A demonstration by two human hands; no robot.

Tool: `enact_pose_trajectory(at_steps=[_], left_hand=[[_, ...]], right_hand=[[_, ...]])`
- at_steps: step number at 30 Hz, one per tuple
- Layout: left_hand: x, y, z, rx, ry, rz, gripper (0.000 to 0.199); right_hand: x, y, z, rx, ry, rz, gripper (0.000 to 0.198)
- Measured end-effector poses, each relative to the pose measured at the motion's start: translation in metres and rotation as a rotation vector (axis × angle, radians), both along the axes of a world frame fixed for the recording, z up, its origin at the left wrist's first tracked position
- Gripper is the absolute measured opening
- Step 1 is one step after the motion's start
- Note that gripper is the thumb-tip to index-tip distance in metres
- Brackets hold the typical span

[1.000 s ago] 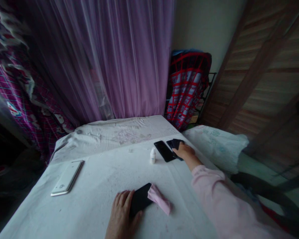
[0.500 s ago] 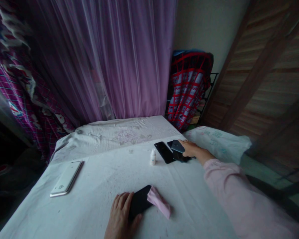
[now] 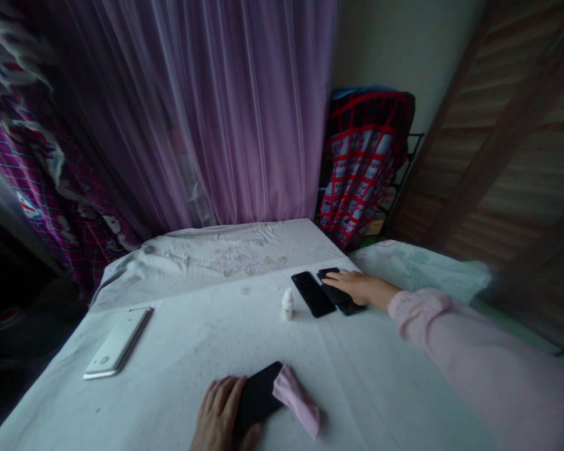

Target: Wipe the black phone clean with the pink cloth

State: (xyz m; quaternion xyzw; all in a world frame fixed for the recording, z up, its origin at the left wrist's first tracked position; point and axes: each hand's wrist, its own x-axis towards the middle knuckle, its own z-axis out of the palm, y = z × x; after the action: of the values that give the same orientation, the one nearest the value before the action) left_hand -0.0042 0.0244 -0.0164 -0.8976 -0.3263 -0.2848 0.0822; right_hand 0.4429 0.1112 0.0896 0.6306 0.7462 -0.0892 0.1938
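Observation:
My left hand grips a black smartphone on the table near the front, fingers along its left side and thumb at its near edge. A pink cloth lies over the phone's right end. My right arm reaches to the far right, where my right hand rests with fingers stretched flat over dark phones, partly hiding them; how they overlap is unclear. Just left of that hand lies another black phone. A small white bottle stands upright beside it.
A silver-white phone lies at the left of the table, which has a white cloth. Purple curtains hang behind it. At the right edge is a whitish plastic bag, with a red checked cloth behind.
My right hand has lowered the tilted grey-blue phone onto the dark phones and now lies flat over them. My left hand stays on its phone; the view has shifted slightly.

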Motion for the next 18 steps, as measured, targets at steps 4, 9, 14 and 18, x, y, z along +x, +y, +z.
enact_pose_trajectory(at_steps=[4,9,14,18], left_hand=[[0.000,0.000,0.001,0.002,0.001,0.005,0.064],[0.000,-0.001,0.001,0.004,-0.008,0.014,0.062],[0.000,-0.003,0.003,-0.003,0.004,0.023,0.061],[0.001,-0.003,0.003,-0.034,0.007,0.027,0.061]], right_hand=[[0.000,0.002,0.005,-0.024,0.014,-0.079,0.102],[-0.014,0.009,0.012,-0.025,0.072,-0.442,0.098],[-0.026,0.010,0.011,-0.010,0.044,-0.532,0.096],[-0.034,0.002,0.004,0.058,0.048,-0.543,0.096]])
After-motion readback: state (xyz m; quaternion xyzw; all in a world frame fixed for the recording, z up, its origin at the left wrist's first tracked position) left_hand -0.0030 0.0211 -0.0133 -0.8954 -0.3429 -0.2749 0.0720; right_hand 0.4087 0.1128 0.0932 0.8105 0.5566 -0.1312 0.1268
